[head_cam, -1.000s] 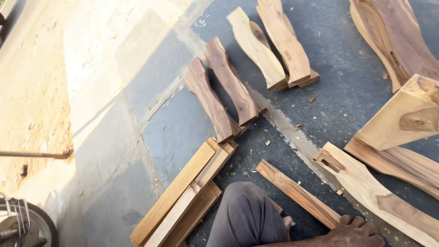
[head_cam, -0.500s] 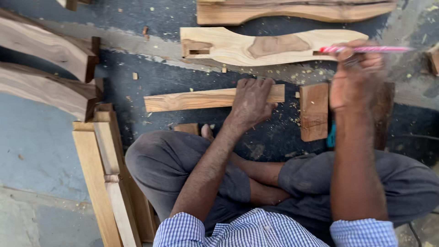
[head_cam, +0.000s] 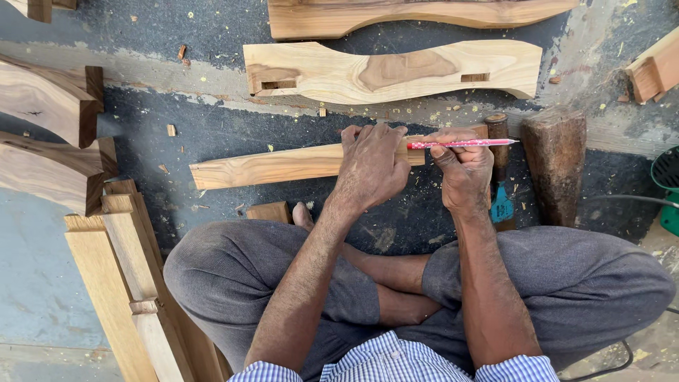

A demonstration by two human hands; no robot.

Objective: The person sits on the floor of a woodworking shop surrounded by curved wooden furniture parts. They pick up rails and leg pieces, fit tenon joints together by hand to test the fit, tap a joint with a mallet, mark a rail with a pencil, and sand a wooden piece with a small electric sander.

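I sit cross-legged on the floor. My left hand (head_cam: 371,166) presses flat on a narrow wooden strip (head_cam: 276,165) lying across in front of my legs. My right hand (head_cam: 463,170) grips a red patterned pencil (head_cam: 463,143), held level along the strip's right part with its tip pointing left beside my left hand. Just beyond the strip lies a curved light wooden piece (head_cam: 392,71) with two rectangular mortise slots.
A dark wooden mallet (head_cam: 555,159) and a blue-handled tool (head_cam: 501,198) lie right of my hand. Curved wooden pieces (head_cam: 46,99) are stacked at left, straight slats (head_cam: 120,276) at lower left. Another long curved piece (head_cam: 417,14) lies at the top. A green object (head_cam: 666,187) sits at the right edge.
The view swung from the scattered pieces down to my lap. My right hand came down with the pencil from the curved piece to the strip, next to my left hand.
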